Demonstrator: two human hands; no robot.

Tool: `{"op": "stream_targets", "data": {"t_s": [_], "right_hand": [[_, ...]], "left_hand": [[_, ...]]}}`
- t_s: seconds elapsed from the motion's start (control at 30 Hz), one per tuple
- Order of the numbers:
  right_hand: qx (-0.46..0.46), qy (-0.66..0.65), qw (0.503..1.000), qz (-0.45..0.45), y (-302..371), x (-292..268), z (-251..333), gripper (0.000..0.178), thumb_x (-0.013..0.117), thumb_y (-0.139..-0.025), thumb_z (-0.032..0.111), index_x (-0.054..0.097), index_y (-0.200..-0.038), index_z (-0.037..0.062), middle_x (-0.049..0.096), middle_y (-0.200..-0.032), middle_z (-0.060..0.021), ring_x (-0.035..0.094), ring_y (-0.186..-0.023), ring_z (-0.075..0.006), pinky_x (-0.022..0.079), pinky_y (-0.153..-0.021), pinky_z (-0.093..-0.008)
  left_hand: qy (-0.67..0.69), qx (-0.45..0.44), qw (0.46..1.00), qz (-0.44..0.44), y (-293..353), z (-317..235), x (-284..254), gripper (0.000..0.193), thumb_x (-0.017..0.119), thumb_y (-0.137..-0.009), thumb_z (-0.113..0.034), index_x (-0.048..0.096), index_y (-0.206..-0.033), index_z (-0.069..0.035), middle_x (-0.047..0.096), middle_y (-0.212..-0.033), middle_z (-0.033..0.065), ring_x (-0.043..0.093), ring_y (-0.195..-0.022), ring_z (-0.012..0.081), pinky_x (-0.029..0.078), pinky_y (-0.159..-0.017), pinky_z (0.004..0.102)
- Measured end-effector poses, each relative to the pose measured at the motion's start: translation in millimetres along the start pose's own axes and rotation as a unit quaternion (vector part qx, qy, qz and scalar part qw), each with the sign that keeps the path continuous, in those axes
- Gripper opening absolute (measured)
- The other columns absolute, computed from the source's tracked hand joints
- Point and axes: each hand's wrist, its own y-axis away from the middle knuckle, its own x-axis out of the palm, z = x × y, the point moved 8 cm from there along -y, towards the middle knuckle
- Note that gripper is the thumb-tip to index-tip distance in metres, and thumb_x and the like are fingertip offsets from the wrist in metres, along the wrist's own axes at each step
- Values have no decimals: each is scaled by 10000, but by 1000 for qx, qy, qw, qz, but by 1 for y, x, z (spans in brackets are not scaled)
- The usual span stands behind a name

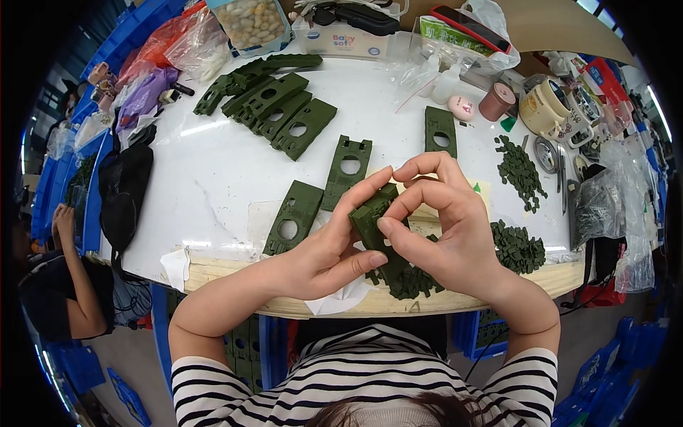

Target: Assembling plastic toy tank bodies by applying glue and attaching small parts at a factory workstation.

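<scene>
My left hand (331, 260) grips a dark green plastic hull part (368, 222) by its sides, tilted above the table's front edge. Against the top of that part, my right hand (447, 220) pinches thumb and forefinger together; whatever sits between the fingertips is too small to make out. Below both hands lies a heap of small green plastic pieces (413, 283), partly covered by them. Two similar flat parts with round holes, one green plate (293, 217) and another green plate (346, 167), rest left of my hands. A further green plate (440, 132) lies beyond my right hand.
Several green hull parts (274, 107) lie fanned at the back left. Two piles of small green pieces, one far (521, 171) and one near (518, 247), sit at right. Mugs (545, 108), a wipes pack (345, 41) and a black bag (124, 188) edge the table. Another person's arm (82, 285) shows far left.
</scene>
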Motion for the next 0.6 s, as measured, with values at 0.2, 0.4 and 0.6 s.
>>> {"op": "stream_targets", "data": {"t_s": [0.2, 0.4, 0.6], "right_hand": [[-1, 12, 1000, -6, 0, 0, -1, 97, 728, -714, 62, 637, -742, 43, 508, -1039, -92, 481, -915, -175, 442, -708, -262], [-27, 41, 999, -14, 0, -3, 4, 147, 738, -717, 82, 596, -718, 46, 514, -990, -93, 486, -917, -199, 415, -784, -303], [-24, -91, 996, 10, -2, -19, 1, 267, 734, -768, 128, 544, -929, 32, 511, -966, -97, 500, -909, -186, 402, -820, -298]], "left_hand": [[-4, 1, 1000, 11, 0, 0, 0, 799, 501, -928, -16, -62, -1492, -64, 305, -1427, 213, 356, -1334, 285, 286, -1104, 422], [16, 9, 1000, 21, 1, 0, 1, 780, 486, -941, -5, -46, -1506, -79, 308, -1434, 154, 379, -1295, 226, 370, -1029, 384], [228, -95, 969, 29, 0, -8, 0, 864, 556, -924, -156, -76, -1512, -119, 294, -1464, 133, 374, -1312, 243, 368, -1030, 400]]}}
